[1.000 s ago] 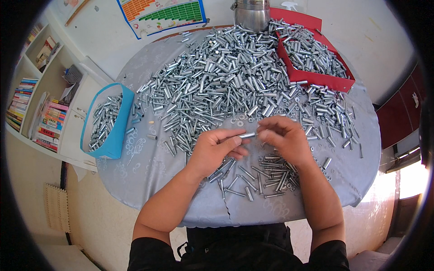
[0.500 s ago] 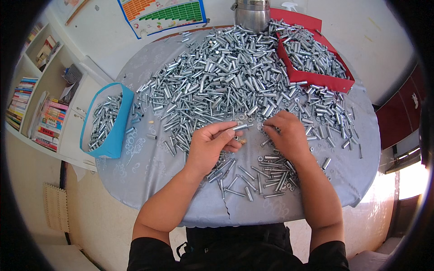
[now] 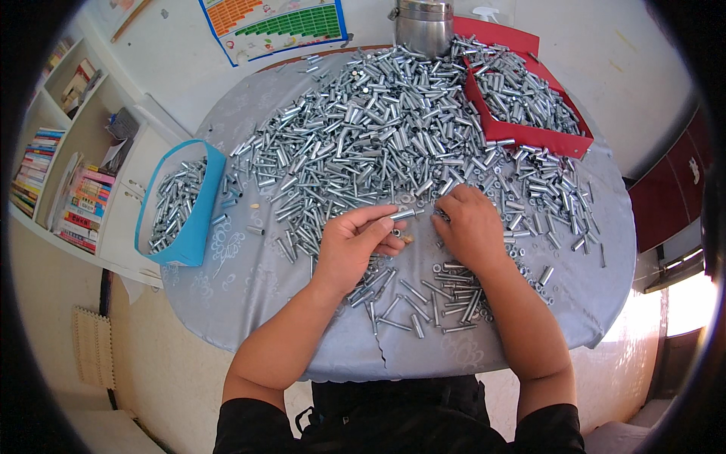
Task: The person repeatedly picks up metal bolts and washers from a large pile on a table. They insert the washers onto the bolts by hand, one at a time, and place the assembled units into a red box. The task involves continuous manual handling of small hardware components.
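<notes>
Between thumb and forefinger, my left hand [image 3: 352, 242] pinches a sleeve anchor bolt [image 3: 407, 214], a silvery tube with a thin rod showing at its right end. Its other fingers curl below, next to a nut and a small tan piece [image 3: 407, 239]. Just to the right, my right hand [image 3: 473, 231] is closed, fingers bent down at the near edge of the big metal pile [image 3: 378, 129]. Whatever its fingertips hold is hidden. Loose bolts [image 3: 414, 295] lie on the tablecloth between my forearms, with small nuts and washers [image 3: 522, 265] beside my right wrist.
A blue box [image 3: 206, 219] of metal sleeves stands on the left of the round table. At the far right a red box [image 3: 541, 144] is heaped with similar parts. A steel pot [image 3: 423, 30] stands at the back. Left of the table is a bookshelf [image 3: 113, 219].
My right hand has shifted slightly left, closer to the sleeve anchor bolt. My left hand stays in nearly the same place, still pinching it.
</notes>
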